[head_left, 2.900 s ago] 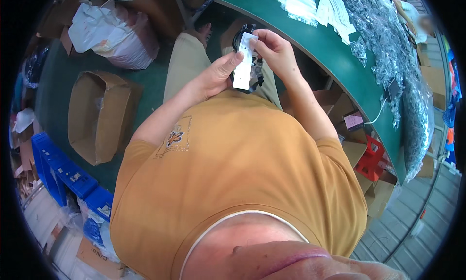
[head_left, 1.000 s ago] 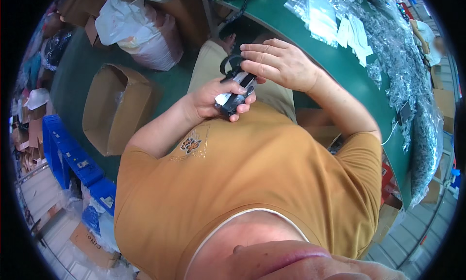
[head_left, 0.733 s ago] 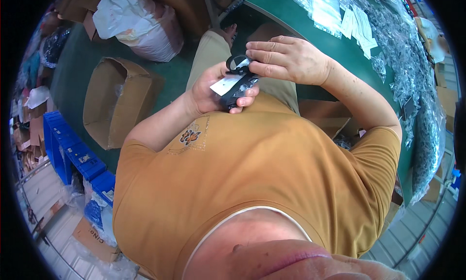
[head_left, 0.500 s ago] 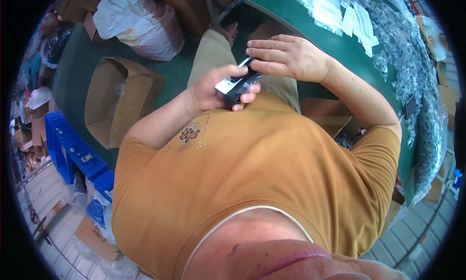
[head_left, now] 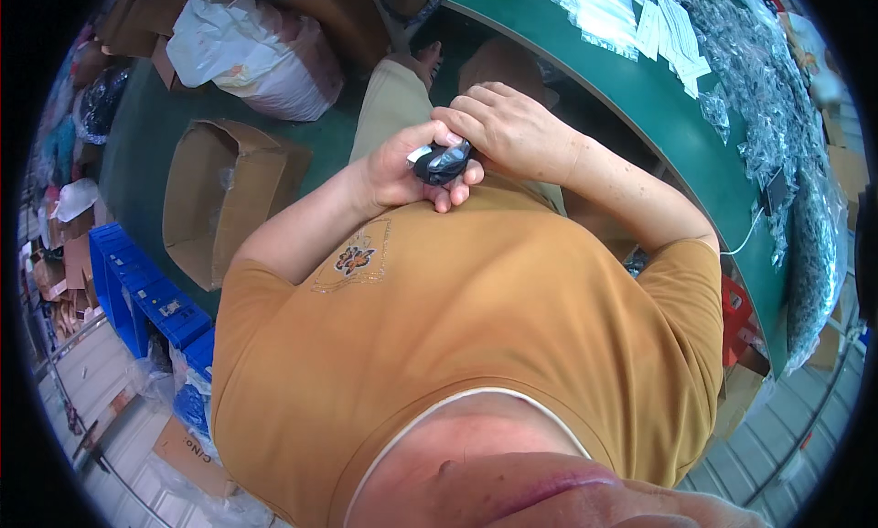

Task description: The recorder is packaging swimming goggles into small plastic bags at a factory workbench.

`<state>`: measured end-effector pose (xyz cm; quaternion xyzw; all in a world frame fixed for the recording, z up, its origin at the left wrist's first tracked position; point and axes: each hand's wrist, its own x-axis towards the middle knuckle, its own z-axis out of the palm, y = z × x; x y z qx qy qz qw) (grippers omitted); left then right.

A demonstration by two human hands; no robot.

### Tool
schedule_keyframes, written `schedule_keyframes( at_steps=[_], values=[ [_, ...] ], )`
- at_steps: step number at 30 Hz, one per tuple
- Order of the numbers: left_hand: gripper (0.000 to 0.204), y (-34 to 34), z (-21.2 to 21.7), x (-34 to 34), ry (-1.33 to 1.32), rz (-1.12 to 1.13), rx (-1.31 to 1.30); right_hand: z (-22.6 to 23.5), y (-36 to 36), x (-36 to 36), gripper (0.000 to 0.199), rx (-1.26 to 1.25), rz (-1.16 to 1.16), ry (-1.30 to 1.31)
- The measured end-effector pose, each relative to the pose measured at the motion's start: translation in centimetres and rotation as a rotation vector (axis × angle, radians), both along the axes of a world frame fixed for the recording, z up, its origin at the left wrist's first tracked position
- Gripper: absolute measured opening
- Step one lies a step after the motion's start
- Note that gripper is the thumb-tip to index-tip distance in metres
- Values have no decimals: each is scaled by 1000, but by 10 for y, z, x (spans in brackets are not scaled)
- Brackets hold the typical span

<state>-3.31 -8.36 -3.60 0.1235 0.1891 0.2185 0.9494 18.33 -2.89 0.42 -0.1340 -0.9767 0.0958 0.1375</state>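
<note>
In front of my belly, my left hand (head_left: 404,168) is closed round a small, glossy black item (head_left: 443,163) that looks wrapped in clear plastic. A white edge (head_left: 417,156), like a card, shows beside it at the left palm. My right hand (head_left: 510,130) meets it from the other side, with curled fingers pressed against the item's upper end. Its thumb and fingertips are partly hidden, and the item's exact kind cannot be made out.
An open cardboard box (head_left: 210,189) and a full white plastic bag (head_left: 261,57) stand on the green floor at left. Blue plastic bins (head_left: 151,290) lie nearer. A green table (head_left: 658,116) at right bears white slips (head_left: 672,38) and a heap of clear plastic packets (head_left: 796,153).
My right hand has moved left and slightly down, its fingers now curled against the black item. Less of the white card shows, and the item has turned in my left hand.
</note>
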Motion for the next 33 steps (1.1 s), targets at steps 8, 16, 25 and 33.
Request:
schedule_keyframes(
  at_steps=[8,16,25,33],
  values=[
    [83,12,-12,-10,580,354,739,-21,2,18,37,-502,-163,157],
    [58,23,-2,12,496,344,830,-47,-10,12,61,-1117,-266,332],
    [54,65,-7,51,305,236,973,-63,-23,41,39,-934,-612,570],
    [52,151,28,121,981,476,2163,-42,-25,95,22,-1021,-721,1113]
  ],
)
